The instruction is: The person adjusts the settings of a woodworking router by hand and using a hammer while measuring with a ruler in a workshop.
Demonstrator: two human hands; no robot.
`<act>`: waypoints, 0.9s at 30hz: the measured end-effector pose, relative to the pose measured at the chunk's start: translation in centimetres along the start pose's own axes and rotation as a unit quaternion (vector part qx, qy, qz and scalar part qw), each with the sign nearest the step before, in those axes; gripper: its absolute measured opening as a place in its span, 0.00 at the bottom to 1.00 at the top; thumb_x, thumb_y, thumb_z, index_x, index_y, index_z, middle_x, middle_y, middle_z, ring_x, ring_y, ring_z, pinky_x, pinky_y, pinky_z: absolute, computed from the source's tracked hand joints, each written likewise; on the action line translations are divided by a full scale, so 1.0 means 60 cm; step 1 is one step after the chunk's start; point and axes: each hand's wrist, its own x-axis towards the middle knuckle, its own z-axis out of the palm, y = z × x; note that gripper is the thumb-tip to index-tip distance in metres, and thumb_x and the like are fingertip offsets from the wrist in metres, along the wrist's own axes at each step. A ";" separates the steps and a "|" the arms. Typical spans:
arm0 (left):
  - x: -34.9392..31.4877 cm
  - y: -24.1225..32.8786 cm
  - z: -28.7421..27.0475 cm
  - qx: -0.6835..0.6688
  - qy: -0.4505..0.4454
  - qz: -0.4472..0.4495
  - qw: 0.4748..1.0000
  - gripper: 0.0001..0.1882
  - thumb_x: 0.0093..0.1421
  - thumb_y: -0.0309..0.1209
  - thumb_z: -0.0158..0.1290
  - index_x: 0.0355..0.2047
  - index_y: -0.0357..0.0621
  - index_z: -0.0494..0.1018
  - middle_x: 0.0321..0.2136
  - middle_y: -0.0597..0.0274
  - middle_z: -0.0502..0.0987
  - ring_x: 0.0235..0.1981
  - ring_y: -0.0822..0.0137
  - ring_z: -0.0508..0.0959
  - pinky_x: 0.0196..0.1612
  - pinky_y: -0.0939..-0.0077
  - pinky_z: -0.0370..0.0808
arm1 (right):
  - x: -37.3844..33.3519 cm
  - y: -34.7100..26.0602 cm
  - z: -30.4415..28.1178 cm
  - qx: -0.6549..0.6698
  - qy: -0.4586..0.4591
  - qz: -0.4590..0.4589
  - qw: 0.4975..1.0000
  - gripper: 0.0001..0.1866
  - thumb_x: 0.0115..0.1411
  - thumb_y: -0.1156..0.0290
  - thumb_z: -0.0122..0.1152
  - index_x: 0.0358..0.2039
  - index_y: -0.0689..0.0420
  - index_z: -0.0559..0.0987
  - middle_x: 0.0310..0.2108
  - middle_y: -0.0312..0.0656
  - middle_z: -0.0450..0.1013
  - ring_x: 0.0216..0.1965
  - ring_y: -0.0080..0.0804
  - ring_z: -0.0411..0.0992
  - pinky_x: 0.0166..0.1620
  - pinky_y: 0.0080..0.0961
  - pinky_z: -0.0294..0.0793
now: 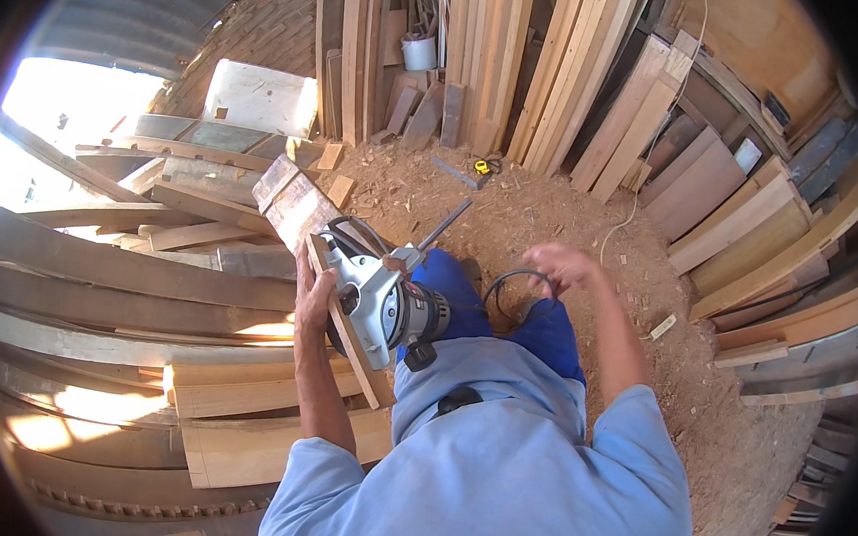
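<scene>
My left hand (313, 291) is closed on the edge of a wooden board (355, 347) that lies against the base of a router. The router (388, 310), grey and silver with a dark knob, is tipped on its side by my left thigh. A straight rod (445, 224) sticks out from it. Out to the right, my right hand (563, 267) hovers above my knee with its fingers loosely apart. A black cord (498, 283) loops just beneath those fingers; whether they touch it is unclear.
Stacked planks (136, 301) fill the left side, with a short worn board (292, 198) beyond the router. Upright timber (488, 67) leans at the back, more boards (733, 206) at right. A yellow tape measure (482, 166) and a power strip (663, 327) lie on the sawdust-covered floor (587, 208).
</scene>
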 end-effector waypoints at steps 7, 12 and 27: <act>0.004 0.015 0.021 0.013 -0.034 0.035 0.999 0.49 0.53 0.31 0.50 0.75 0.38 0.43 0.69 0.46 0.57 0.65 0.57 0.63 0.65 0.68 0.62 | 0.267 0.294 0.101 0.026 -0.060 0.028 0.997 0.14 0.68 0.57 0.53 0.42 0.54 0.79 0.31 0.47 0.79 0.22 0.33 0.76 0.25 0.33 0.76; -0.030 0.016 -0.004 0.025 -0.004 0.050 0.998 0.51 0.51 0.31 0.50 0.74 0.37 0.43 0.68 0.45 0.58 0.68 0.56 0.60 0.69 0.66 0.56 | 0.273 0.274 0.205 0.122 0.075 0.055 0.988 0.09 0.62 0.64 0.57 0.30 0.54 0.79 0.26 0.41 0.75 0.23 0.32 0.72 0.27 0.32 0.72; 0.028 0.015 0.024 0.054 -0.036 0.005 0.998 0.48 0.57 0.33 0.53 0.75 0.40 0.44 0.62 0.50 0.65 0.55 0.61 0.69 0.56 0.72 0.69 | -0.003 0.088 -0.206 0.515 0.381 -0.103 0.761 0.07 0.66 0.68 0.63 0.33 0.55 0.75 0.28 0.36 0.75 0.23 0.26 0.70 0.28 0.24 0.73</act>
